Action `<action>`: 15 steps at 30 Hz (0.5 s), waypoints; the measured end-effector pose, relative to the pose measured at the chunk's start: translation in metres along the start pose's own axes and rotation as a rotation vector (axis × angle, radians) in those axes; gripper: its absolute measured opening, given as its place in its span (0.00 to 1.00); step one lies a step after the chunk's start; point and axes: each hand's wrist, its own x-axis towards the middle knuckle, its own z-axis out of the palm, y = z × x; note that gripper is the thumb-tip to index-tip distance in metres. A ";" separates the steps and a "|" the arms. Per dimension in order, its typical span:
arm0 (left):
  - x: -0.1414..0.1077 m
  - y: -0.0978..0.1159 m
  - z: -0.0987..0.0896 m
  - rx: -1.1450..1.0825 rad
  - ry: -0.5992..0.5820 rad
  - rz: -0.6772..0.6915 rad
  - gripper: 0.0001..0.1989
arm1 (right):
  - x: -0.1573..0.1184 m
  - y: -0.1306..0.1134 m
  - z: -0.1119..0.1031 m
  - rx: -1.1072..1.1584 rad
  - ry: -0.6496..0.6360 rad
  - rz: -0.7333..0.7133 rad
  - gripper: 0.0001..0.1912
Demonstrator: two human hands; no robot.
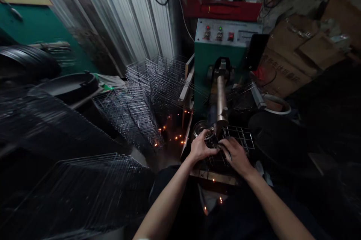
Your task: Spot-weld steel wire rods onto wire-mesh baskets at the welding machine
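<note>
A small wire grid (244, 137) lies under the metal electrode arm (222, 99) of a green spot welding machine (201, 70). My left hand (200, 147) grips the grid's left part, its thumb pointing right and its index finger beside a round metal dish (200, 128). With bent fingers, my right hand (236, 154) holds the same grid from the right, close to my left thumb. Both hands are just below the electrode tip. What lies between the fingertips is dark and partly hidden.
Orange sparks (176, 137) fly left of the machine and below my hands. Stacked wire panels (138, 101) stand at left, with more wire racks (93, 180) nearer me. A control panel (229, 31) tops the machine. Cardboard boxes (293, 55) sit at right.
</note>
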 end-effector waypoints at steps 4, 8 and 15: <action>0.000 0.002 0.000 0.018 -0.012 -0.022 0.31 | 0.002 0.002 0.003 0.045 0.059 0.037 0.07; -0.001 0.004 0.001 0.076 0.035 -0.030 0.32 | -0.001 0.005 0.003 -0.047 0.129 0.061 0.05; 0.029 -0.009 -0.008 0.078 -0.028 0.025 0.35 | 0.013 0.022 0.005 -0.178 0.085 0.067 0.08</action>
